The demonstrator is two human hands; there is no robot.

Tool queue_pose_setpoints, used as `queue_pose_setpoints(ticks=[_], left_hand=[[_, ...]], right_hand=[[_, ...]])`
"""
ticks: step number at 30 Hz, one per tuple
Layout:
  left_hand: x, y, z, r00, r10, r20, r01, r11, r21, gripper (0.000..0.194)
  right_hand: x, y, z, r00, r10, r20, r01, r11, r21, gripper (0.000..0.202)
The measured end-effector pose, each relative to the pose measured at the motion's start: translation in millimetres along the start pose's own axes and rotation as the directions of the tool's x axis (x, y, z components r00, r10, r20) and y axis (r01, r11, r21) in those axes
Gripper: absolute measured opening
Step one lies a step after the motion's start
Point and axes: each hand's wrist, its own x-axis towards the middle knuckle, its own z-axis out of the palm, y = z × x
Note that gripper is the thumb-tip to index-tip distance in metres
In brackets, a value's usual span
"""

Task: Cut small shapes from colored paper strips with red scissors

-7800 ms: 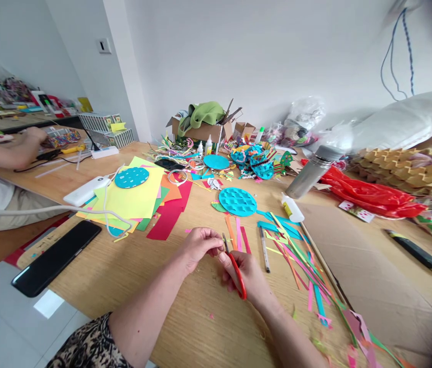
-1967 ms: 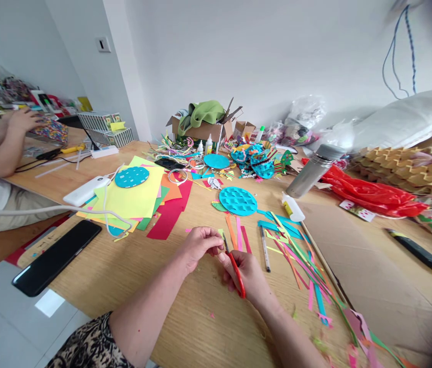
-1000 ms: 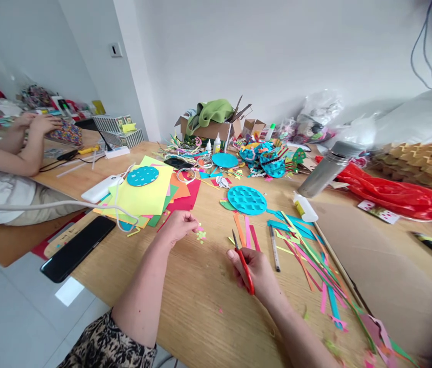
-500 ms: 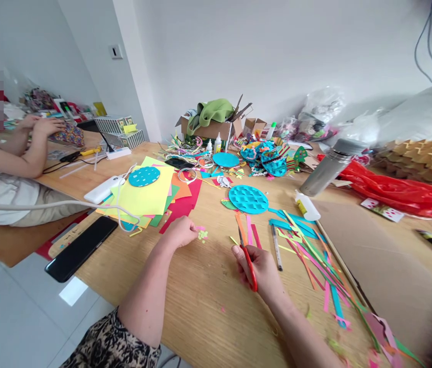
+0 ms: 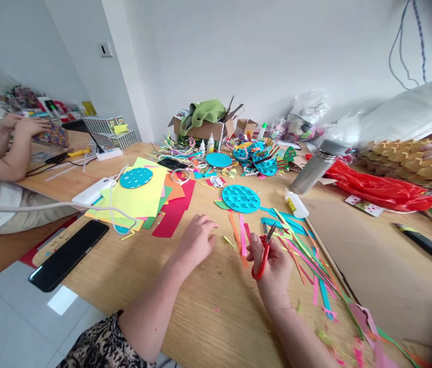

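Note:
Red-handled scissors (image 5: 265,255) are in my right hand (image 5: 277,271), their blades pointing up and away over the paper strips. My left hand (image 5: 197,239) is palm down just above the wooden table, its fingers loosely stretched to the right with nothing visible in them. Just right of its fingertips lies a short yellow-green strip (image 5: 229,242). Between my hands are orange, pink (image 5: 243,235) and red paper strips. Beyond them sits a blue oval (image 5: 241,198) with a folded, scale-like surface. The tabletop under my left hand is hidden.
Coloured paper sheets (image 5: 142,191), a power strip (image 5: 93,191) and a black phone (image 5: 69,254) lie left. On the right are a glue bottle (image 5: 297,204), a steel flask (image 5: 313,166), cardboard (image 5: 372,255) and a utility knife (image 5: 428,245). Another person's arms (image 5: 12,143) are at far left.
My left hand has moved right and its curled fingers have loosened, covering where small yellow-green pieces lay. My right hand has turned, so the scissors now tilt right. The view has shifted slightly.

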Motion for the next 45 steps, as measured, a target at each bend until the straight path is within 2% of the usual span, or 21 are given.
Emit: queue_pose_setpoints(ticks=[1, 3, 7, 9, 11, 12, 13, 15, 17, 19, 21, 27, 32, 36, 40, 42, 45], left_hand=[[-1, 6, 6.5, 0.995, 0.1, 0.025, -0.1, 0.995, -0.001, 0.032], [-2, 13, 17.7, 0.979, 0.192, 0.07, -0.193, 0.981, 0.004, 0.036], [4, 13, 30.4, 0.981, 0.182, 0.065, -0.184, 0.983, 0.023, 0.02], [7, 11, 31.5, 0.987, 0.154, 0.045, -0.153, 0.988, -0.027, 0.015], [8, 11, 29.2, 0.996, 0.079, 0.042, -0.071, 0.985, -0.159, 0.01], [8, 11, 26.9, 0.998, 0.011, 0.066, 0.006, 0.966, -0.257, 0.007], [7, 12, 24.1, 0.991, -0.065, 0.118, 0.104, 0.924, -0.369, 0.005], [4, 15, 17.3, 0.938, -0.182, 0.293, 0.325, 0.752, -0.574, 0.006], [1, 18, 10.3, 0.901, -0.157, 0.404, 0.412, 0.599, -0.686, 0.008], [-1, 20, 4.9, 0.881, -0.134, 0.454, 0.45, 0.534, -0.716, 0.01], [-3, 22, 2.0, 0.874, -0.12, 0.472, 0.462, 0.507, -0.727, 0.01], [-4, 22, 3.1, 0.882, -0.117, 0.457, 0.449, 0.506, -0.736, 0.008], [-4, 18, 3.8, 0.89, -0.138, 0.434, 0.449, 0.426, -0.785, 0.017], [-3, 17, 3.8, 0.89, -0.159, 0.427, 0.454, 0.371, -0.81, 0.024], [-2, 23, 0.3, 0.912, -0.153, 0.381, 0.411, 0.341, -0.846, 0.027], [-1, 26, -1.7, 0.923, -0.172, 0.344, 0.384, 0.341, -0.858, 0.029], [1, 26, -2.3, 0.933, -0.259, 0.251, 0.335, 0.366, -0.868, 0.029]], right_hand=[[0, 1, 0, 1.0, -0.004, -0.005, 0.004, 1.0, 0.0, 0.039], [0, 3, 1, 1.0, -0.001, -0.003, 0.001, 1.0, -0.014, 0.039], [0, 7, 1, 0.999, 0.039, 0.033, -0.038, 0.999, -0.02, 0.039], [0, 9, 1, 0.998, 0.052, 0.035, -0.052, 0.999, -0.005, 0.038], [1, 8, 0, 0.999, 0.043, 0.027, -0.043, 0.999, 0.018, 0.038], [1, 8, 0, 0.999, 0.031, 0.018, -0.031, 0.999, 0.033, 0.037], [2, 7, 0, 1.0, 0.017, 0.009, -0.017, 0.999, 0.048, 0.036], [3, 7, 0, 1.0, -0.013, -0.007, 0.014, 0.998, 0.065, 0.034], [4, 7, 0, 1.0, -0.027, 0.0, 0.027, 0.998, 0.062, 0.033], [4, 7, 1, 0.999, -0.021, 0.034, 0.019, 0.998, 0.053, 0.033], [3, 8, 1, 0.996, -0.013, 0.092, 0.008, 0.999, 0.053, 0.032], [2, 7, 2, 0.973, 0.017, 0.232, -0.037, 0.996, 0.084, 0.033], [4, 9, 4, 0.978, 0.062, 0.198, -0.093, 0.984, 0.152, 0.035], [5, 10, 5, 0.972, 0.095, 0.214, -0.137, 0.972, 0.191, 0.038], [5, 10, 6, 0.976, 0.079, 0.203, -0.109, 0.984, 0.141, 0.04], [4, 9, 6, 0.97, 0.104, 0.218, -0.136, 0.981, 0.136, 0.043], [1, 6, 8, 0.923, 0.188, 0.335, -0.24, 0.963, 0.121, 0.051]])
